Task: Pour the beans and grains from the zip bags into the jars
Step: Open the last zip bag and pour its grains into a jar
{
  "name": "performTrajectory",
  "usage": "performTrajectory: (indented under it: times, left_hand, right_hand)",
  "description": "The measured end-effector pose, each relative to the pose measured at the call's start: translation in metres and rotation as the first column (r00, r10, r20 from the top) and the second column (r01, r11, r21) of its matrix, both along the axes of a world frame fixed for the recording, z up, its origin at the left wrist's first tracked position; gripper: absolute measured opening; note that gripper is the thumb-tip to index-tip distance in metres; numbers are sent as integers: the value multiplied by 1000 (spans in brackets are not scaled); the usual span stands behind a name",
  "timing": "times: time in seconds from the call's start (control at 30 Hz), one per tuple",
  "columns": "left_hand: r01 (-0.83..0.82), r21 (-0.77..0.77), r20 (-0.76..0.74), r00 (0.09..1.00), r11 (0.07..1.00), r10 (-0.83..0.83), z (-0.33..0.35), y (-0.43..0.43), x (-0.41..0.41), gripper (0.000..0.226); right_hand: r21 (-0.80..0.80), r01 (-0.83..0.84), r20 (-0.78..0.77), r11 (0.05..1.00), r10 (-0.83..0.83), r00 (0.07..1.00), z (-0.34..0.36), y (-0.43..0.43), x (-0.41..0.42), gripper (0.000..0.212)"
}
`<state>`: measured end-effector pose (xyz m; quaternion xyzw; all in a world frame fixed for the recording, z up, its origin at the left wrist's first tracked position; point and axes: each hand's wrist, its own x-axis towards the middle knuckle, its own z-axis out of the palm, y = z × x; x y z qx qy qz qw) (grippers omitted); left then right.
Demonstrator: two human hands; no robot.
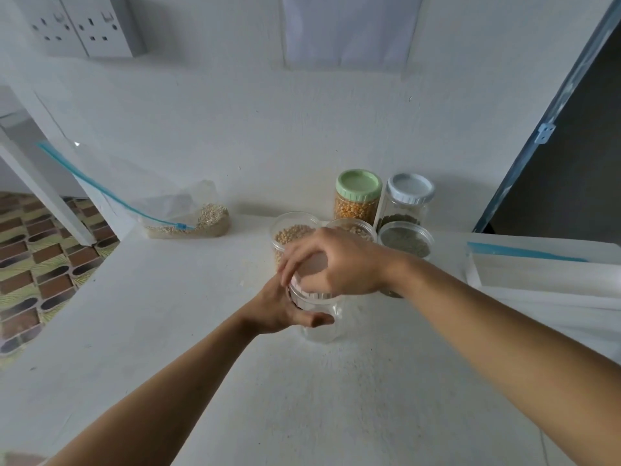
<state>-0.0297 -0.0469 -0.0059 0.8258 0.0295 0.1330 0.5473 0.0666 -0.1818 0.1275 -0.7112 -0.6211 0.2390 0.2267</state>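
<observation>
At the far left of the white table, the clear plastic zip bag with the blue slider seal lies slumped on its side, pale grain pooled in its lower end. Expect it to be soft and floppy, with weight that shifts as you lift, so take it by the stiff seal strip and support the grain end.

Your left hand reaches in from the lower left, forearm low over the table. It grips the clear round plastic jar at the shoulder, thumb across the near wall; the fingers go round the far side, mostly hidden. The jar stands upright in the middle of the table and looks empty, so it is probably light, smooth and easy to tip. Hold the body firmly.

Your right hand comes over from the right, wrist bent. Its fingers are spread and curled down round the rim of the pale pink ribbed screw lid on the jar; the ribs should give purchase for twisting.

Just behind stand an open clear jar of pale round beans, a green-lidded jar of yellow corn and an open clear jar of dark green grains. A flat clear bag with a blue strip lies at the far right.
</observation>
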Motion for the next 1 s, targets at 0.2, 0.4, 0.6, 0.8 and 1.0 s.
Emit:
performTrajectory:
  times: [0.2,0.4,0.6,0.8,1.0]
  left_hand:
    - [34,3,35,999,999,-34,-2,0,2,85]
    - [-4,0,23,1000,1000,4,-6,2,4,88]
    - [-41,54,32,999,998,40,-5,-2,1,82]
    - [-37,75,50,998,996,33,-5,-15,5,89]
    - [-79,38,41,996,996,78,-3,-25,6,87]
  right_hand:
    - [-48,285,534,957,-217,817,-20,5,-7,69]
    - [-59,6,102,998,0,995,-8,-1,6,54]
    - [-30,266,485,963,-219,847,-20,-6,2,82]
    - [173,143,276,974,-187,943,-25,-22,10,69]
    - [403,403,-304,821,-295,906,-25,-55,37,42]
